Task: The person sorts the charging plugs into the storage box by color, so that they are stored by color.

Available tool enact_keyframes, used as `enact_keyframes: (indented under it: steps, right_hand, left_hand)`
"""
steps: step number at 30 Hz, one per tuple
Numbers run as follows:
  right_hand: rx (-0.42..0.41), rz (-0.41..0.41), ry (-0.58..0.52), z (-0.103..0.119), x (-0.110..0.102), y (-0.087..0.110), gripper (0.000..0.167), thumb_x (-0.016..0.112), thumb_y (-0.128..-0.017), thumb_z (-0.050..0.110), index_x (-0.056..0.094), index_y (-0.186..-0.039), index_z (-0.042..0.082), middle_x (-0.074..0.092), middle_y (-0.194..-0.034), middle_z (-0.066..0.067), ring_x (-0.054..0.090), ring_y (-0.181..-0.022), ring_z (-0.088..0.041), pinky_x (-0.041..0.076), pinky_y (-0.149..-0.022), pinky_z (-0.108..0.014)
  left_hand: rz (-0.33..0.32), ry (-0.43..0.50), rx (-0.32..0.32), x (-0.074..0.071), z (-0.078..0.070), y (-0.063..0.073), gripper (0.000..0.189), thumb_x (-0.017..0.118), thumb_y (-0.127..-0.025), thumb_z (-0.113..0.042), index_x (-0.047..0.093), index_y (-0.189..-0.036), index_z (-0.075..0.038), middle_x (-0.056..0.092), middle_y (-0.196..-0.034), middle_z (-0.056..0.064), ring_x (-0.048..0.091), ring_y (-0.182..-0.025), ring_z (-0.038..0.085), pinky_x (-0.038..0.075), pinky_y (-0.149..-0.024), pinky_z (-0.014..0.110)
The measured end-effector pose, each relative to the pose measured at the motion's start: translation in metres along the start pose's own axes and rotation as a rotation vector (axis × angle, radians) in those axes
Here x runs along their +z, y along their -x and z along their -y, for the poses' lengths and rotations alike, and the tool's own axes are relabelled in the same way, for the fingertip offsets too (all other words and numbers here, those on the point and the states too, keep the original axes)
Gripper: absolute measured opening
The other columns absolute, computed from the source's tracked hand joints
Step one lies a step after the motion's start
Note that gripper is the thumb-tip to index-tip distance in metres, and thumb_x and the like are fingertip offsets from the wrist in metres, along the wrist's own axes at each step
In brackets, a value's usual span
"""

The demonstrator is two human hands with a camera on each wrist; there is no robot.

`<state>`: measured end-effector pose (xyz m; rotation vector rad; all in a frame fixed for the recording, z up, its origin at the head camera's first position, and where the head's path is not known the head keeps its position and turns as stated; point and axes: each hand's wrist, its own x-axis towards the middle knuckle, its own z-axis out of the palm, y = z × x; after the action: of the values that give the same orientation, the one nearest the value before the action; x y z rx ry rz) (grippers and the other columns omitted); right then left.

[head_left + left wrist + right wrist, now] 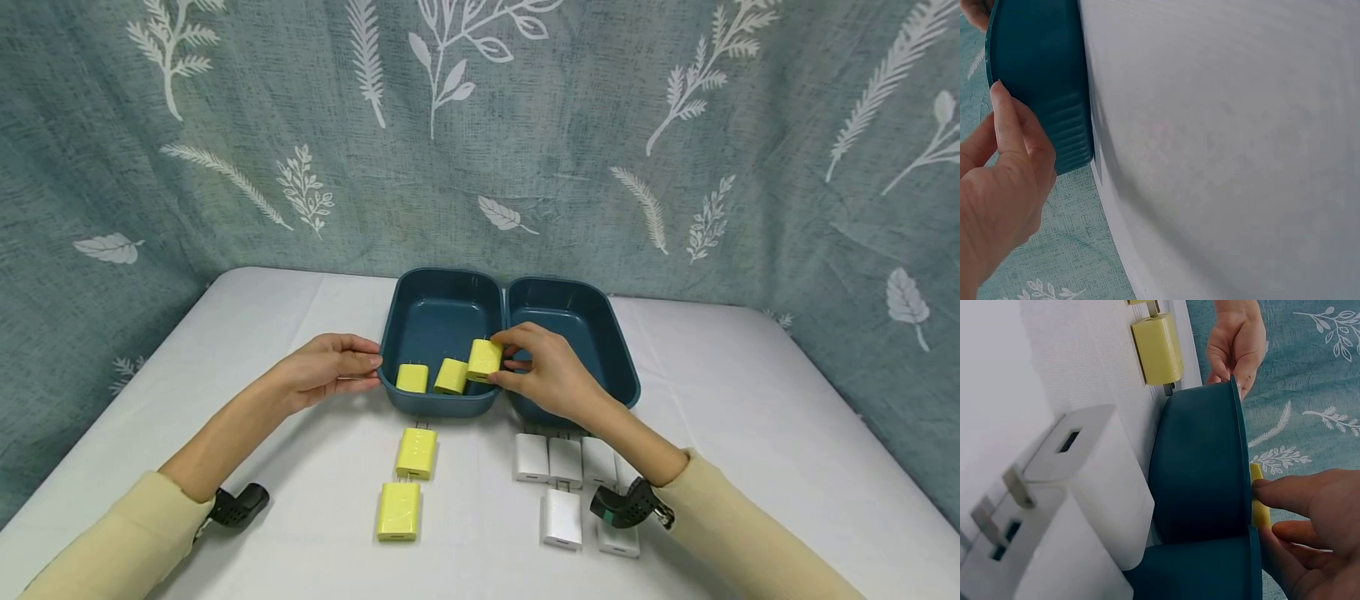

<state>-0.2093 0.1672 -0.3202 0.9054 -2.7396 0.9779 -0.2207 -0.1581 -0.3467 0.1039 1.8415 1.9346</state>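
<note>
On the table [712, 367], the left bin [438, 406] adjoins the right bin [585, 321], the curtain [570, 192] behind both. Two chargers [412, 378] lie at the left bin's near end, left of the held charger [483, 360]; two loose chargers [416, 452] lie before that bin, several other chargers [565, 461] before its neighbour.

A tabletop workspace in a room of unclear kind: a blue-green, white-leaf-patterned fabric curtain [570, 167] hangs beyond the far, left and right edges of a white cloth-covered table [720, 375].
</note>
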Motion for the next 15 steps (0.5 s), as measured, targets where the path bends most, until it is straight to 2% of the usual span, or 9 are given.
enact_keyframes:
  steps: [8,15]
  right_hand:
    - [-0.041,0.03,0.046,0.0031,-0.0033,0.0016,0.046,0.081,-0.084,0.013,0.064,-0.124,0.0,0.061,-0.115,-0.012,0.061,-0.098,-0.024,0.058,-0.082,-0.031]
    - [-0.033,0.047,0.046,0.0057,-0.0062,0.0051,0.049,0.08,-0.085,0.016,0.062,-0.128,-0.001,0.06,-0.12,-0.013,0.063,-0.103,-0.026,0.058,-0.084,-0.032]
  left_hand:
    - [-0.004,-0.005,-0.003,0.0005,0.0002,0.0001,0.037,0.053,-0.101,0.001,0.039,-0.132,0.015,0.06,-0.102,0.011,0.067,-0.088,0.016,0.058,-0.085,0.028]
    - [-0.001,-0.001,-0.009,0.0005,-0.001,0.0004,0.038,0.051,-0.101,0.002,0.038,-0.134,0.016,0.059,-0.102,0.012,0.067,-0.088,0.016,0.058,-0.086,0.028]
